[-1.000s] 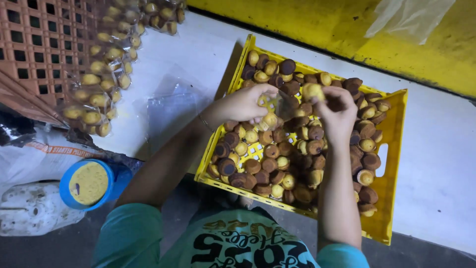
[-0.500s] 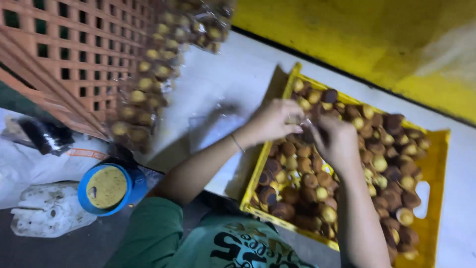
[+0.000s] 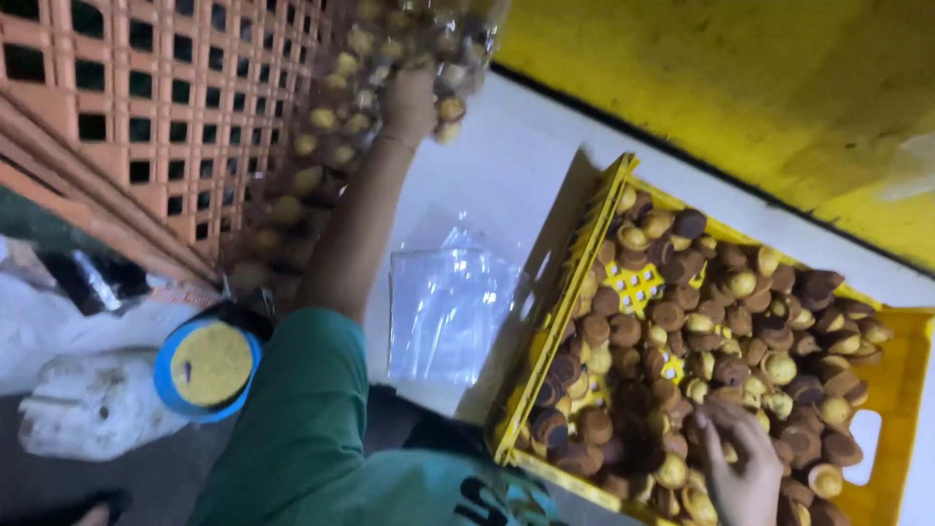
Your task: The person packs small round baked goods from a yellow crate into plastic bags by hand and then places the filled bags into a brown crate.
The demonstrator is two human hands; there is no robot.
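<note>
Head view: left hand [image 3: 411, 97] grips crinkly bagged cakes [image 3: 443, 44]; right hand [image 3: 745, 468] touches ridged cakes [image 3: 721, 321].

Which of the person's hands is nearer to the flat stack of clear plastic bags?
Neither clearly. The left hand is up at the pile of bagged cakes, beyond the bags; the right hand is in the yellow crate beside them.

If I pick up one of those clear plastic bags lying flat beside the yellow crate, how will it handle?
The clear bags look thin and crinkled, so probably floppy and very light. Their glossy sheen suggests they are slippery. They lie stacked on the white surface, so a pinch may lift several.
</note>
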